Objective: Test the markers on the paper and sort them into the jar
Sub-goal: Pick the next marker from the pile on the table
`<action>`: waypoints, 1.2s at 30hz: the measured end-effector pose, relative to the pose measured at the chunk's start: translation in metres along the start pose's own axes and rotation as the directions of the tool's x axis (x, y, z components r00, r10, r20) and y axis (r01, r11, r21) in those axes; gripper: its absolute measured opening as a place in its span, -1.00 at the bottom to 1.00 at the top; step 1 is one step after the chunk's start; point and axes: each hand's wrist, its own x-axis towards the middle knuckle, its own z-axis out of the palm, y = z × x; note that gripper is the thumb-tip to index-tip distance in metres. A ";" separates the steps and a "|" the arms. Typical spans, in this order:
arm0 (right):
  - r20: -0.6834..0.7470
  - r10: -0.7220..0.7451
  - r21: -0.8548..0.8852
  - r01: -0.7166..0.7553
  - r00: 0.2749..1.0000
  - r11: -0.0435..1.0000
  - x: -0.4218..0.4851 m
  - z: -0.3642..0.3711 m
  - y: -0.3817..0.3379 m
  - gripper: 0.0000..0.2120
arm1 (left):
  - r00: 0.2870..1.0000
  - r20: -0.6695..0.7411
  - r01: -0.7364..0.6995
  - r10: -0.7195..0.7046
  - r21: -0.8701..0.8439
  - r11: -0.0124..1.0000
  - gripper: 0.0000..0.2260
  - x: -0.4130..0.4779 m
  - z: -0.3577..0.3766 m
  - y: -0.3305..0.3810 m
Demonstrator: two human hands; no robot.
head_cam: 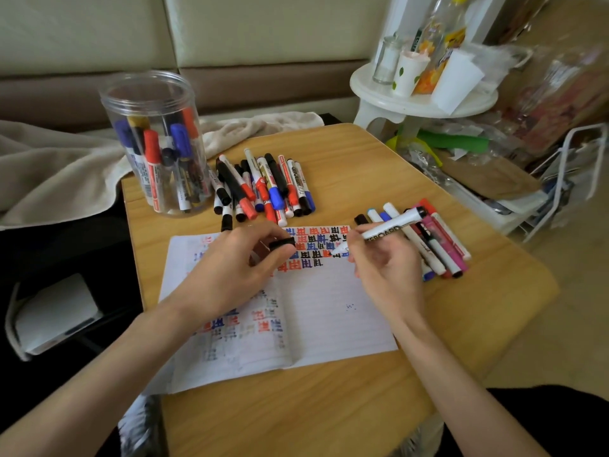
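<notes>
An open notebook point(329, 318) lies on the wooden table, its top rows filled with red, blue and black test marks. My right hand point(382, 268) grips a white whiteboard marker point(392, 225), its tip down on the paper at the row of marks. My left hand point(237, 265) rests on the page and pinches the marker's black cap point(281, 243). A clear plastic jar point(155, 140) at the back left holds several markers standing upright. One pile of markers point(260, 186) lies beside the jar. Another pile point(435, 245) lies right of the notebook.
The wooden table point(329, 407) has a beige blanket point(59, 179) at its left. A white stool point(421, 100) with cups and bottles stands at the back right. Bags and a wire rack point(560, 179) crowd the floor on the right.
</notes>
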 end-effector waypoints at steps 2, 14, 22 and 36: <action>-0.017 0.024 -0.010 -0.025 1.000 1.000 -0.003 0.004 0.001 -0.90 | 1.000 -0.004 -0.016 0.016 0.036 0.999 -0.80 -0.001 0.000 -0.002; 0.053 0.185 0.232 -0.192 0.981 0.954 -0.004 0.008 -0.004 -0.91 | 0.965 0.138 -0.242 0.223 0.142 0.960 -0.78 -0.010 0.002 -0.022; 0.090 0.200 0.251 -0.217 0.976 0.943 -0.004 0.014 -0.006 -0.88 | 0.966 0.174 -0.219 0.193 0.146 0.965 -0.73 -0.020 -0.009 -0.028; 0.067 0.167 0.142 -0.175 0.984 0.974 -0.005 0.017 -0.002 -0.83 | 0.964 0.174 -0.240 0.200 0.247 0.939 -0.73 -0.022 -0.013 -0.032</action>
